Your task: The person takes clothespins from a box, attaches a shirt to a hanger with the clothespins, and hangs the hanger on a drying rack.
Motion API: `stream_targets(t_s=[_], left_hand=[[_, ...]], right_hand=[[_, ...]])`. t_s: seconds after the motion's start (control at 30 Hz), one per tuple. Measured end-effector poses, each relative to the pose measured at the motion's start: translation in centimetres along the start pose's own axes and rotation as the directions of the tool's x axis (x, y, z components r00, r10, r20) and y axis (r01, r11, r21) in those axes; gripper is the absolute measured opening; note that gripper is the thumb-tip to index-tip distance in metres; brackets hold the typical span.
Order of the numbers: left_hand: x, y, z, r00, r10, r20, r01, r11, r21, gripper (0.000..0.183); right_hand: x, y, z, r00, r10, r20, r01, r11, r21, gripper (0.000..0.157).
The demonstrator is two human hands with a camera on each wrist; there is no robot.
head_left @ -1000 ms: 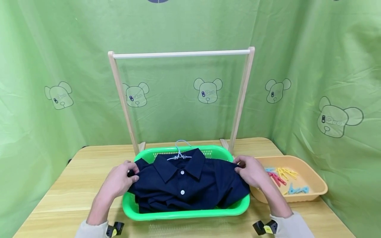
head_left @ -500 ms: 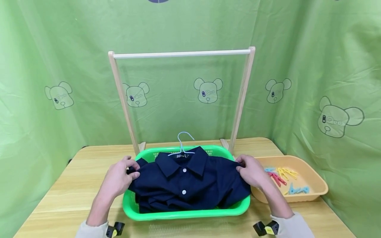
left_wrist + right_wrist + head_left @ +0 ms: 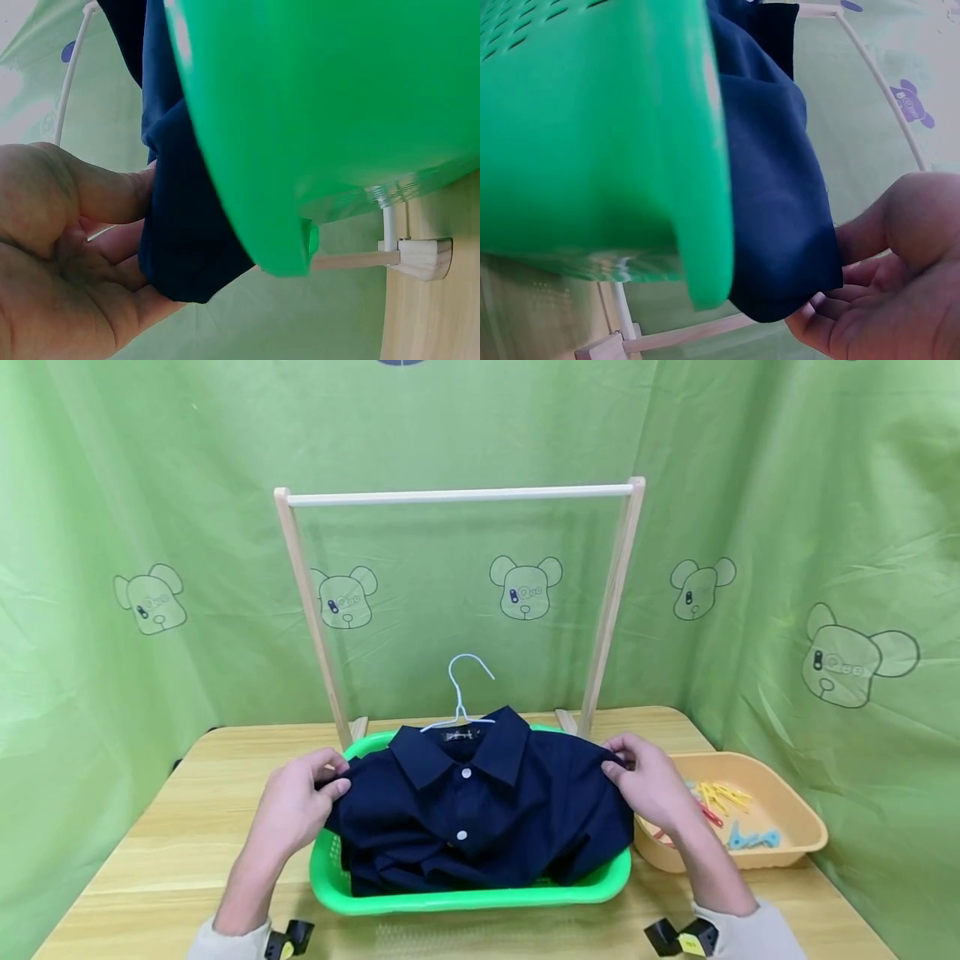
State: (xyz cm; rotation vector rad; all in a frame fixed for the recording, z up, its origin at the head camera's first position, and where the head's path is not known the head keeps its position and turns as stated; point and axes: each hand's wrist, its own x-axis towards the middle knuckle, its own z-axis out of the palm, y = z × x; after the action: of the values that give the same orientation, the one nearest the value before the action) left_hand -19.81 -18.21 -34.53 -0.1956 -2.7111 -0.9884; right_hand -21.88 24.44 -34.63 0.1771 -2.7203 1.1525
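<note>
Light wood-grain table (image 3: 172,827). Pale wooden rack (image 3: 617,585) with a straight white top bar (image 3: 459,495) stands by its far edge. Oblong green plastic basket (image 3: 472,903) sits in front of the rack, mid-table. Navy cloth button-up shirt (image 3: 525,810) is in and over the basket: lower part bunched inside, collar end up across the far rim in the head view. Shallow orange plastic tray (image 3: 772,802) by the table's right edge, just beside the basket.

Left hand (image 3: 296,797) pinches shirt cloth between thumb and fingers at the basket's left end; right hand (image 3: 651,781) does the same at the right end. Cannot tell if either also has hold of a hanger arm under the cloth.

Thin pale-blue wire hanger (image 3: 459,700) sits in the collar, hook pointing up, well apart from the bar. Yellow, red and blue plastic pegs (image 3: 724,795) lie loose in the tray, apart from the shirt. Two round white buttons (image 3: 467,772) show down the front.

Progress, judged: hanger looks fitted, done; shirt not clear of the basket, hook not on the bar, pegs unused.
</note>
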Motion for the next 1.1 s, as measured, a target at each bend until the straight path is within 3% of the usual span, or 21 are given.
stream_targets(t_s=[0.37,0.6,0.87,1.0,1.1], left_hand=[[-0.02,0.3,-0.06,1.0,-0.029,-0.006,0.029,1.0,-0.008,0.008],[0.0,0.27,-0.01,1.0,-0.022,0.0,0.022,1.0,-0.018,0.007],[0.12,0.25,0.04,1.0,-0.026,-0.007,0.026,1.0,-0.005,0.008],[0.1,0.16,0.21,0.999,-0.015,-0.04,0.016,1.0,0.012,0.01],[0.09,0.1,0.41,0.995,0.03,-0.09,-0.026,0.999,0.041,0.009]], right_hand=[[-0.29,-0.65,-0.47,0.998,-0.033,0.06,0.036,0.998,-0.044,0.038],[-0.32,-0.59,-0.44,0.997,-0.041,0.066,0.042,0.999,-0.022,0.022],[-0.38,-0.46,-0.71,0.992,-0.038,0.117,0.036,0.999,0.019,0.021],[-0.43,-0.56,-0.83,0.99,-0.037,0.135,0.031,0.999,0.041,0.021],[-0.53,-0.62,-0.9,0.99,-0.034,0.135,0.028,0.999,0.047,0.019]])
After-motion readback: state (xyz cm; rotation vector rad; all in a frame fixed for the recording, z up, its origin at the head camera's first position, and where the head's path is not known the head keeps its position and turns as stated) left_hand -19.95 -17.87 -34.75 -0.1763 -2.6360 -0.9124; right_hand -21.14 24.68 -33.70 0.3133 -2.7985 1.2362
